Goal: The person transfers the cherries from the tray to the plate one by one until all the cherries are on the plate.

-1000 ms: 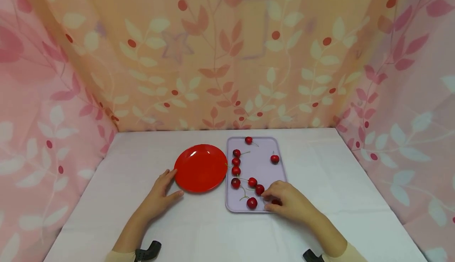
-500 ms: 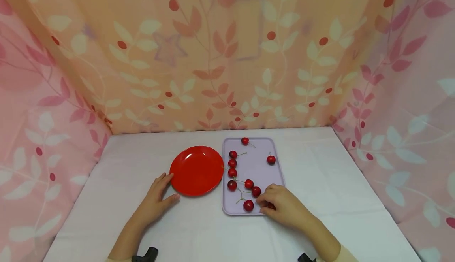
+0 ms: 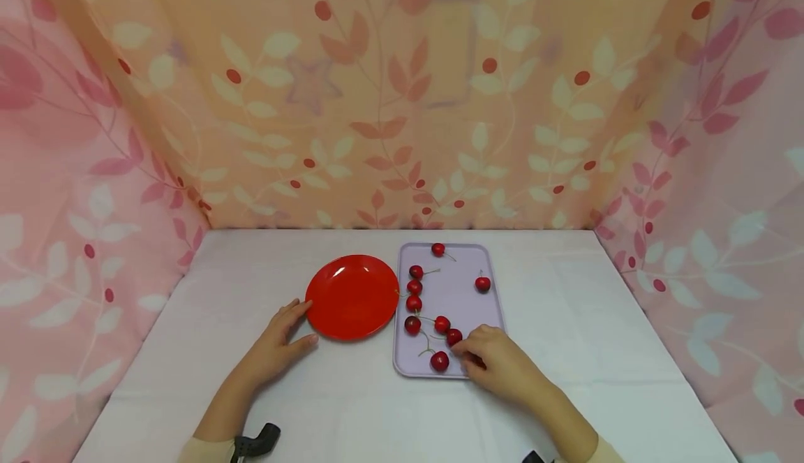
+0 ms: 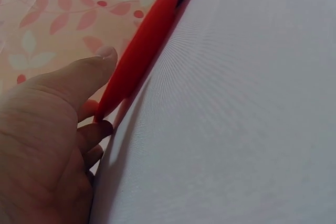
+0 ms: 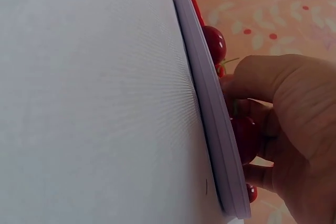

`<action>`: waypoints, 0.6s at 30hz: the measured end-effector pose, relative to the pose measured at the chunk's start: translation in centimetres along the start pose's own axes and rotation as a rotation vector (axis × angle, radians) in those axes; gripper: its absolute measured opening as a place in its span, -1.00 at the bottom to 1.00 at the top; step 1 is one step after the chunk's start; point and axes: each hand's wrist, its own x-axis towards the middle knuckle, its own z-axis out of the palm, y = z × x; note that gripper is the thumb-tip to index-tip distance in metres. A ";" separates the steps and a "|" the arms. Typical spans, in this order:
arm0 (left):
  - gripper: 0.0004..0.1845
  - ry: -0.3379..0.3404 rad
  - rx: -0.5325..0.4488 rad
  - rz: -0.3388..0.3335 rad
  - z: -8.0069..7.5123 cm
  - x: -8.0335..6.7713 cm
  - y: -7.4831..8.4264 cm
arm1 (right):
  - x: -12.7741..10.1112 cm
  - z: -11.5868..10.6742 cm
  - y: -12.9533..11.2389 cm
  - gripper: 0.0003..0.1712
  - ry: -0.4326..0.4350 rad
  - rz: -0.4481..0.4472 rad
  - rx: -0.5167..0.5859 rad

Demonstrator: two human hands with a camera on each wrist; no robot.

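My left hand (image 3: 276, 346) rests beside the red plate (image 3: 353, 297), fingers touching its left rim with the thumb spread apart. In the left wrist view, fingertips reach beneath the edge of the plate (image 4: 140, 51). My right hand (image 3: 502, 364) is over the near right corner of the lilac tray (image 3: 461, 302). Its thumb and fingers bend around a dark red cherry (image 5: 245, 139), mostly hidden from the head view. The fingertips come right up to another cherry (image 3: 454, 337). One more cherry (image 3: 440, 361) lies just left of the thumb.
Several cherries with stems line the tray's left side, including a dark cherry (image 3: 412, 325). Single cherries sit at the far edge (image 3: 438, 248) and right side (image 3: 482, 284). A white cloth (image 3: 352, 407) covers the table; a floral curtain (image 3: 402, 100) stands behind.
My right thumb and forefinger have drawn closer together, and the hand has moved slightly left over the tray. The left hand stays at the plate. The head view has swayed slightly.
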 end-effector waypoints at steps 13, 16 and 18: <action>-0.20 0.017 0.036 0.039 -0.2 0.3 -0.2 | 0.0 -1.5 1.3 -0.74 0.108 0.036 0.054; -0.20 0.018 0.041 0.047 -0.1 0.3 -0.1 | -0.2 -2.0 1.6 -0.73 0.100 0.022 0.021; -0.18 0.009 0.044 0.050 0.1 0.4 -0.1 | -0.5 -2.4 1.7 -0.72 0.092 0.017 -0.002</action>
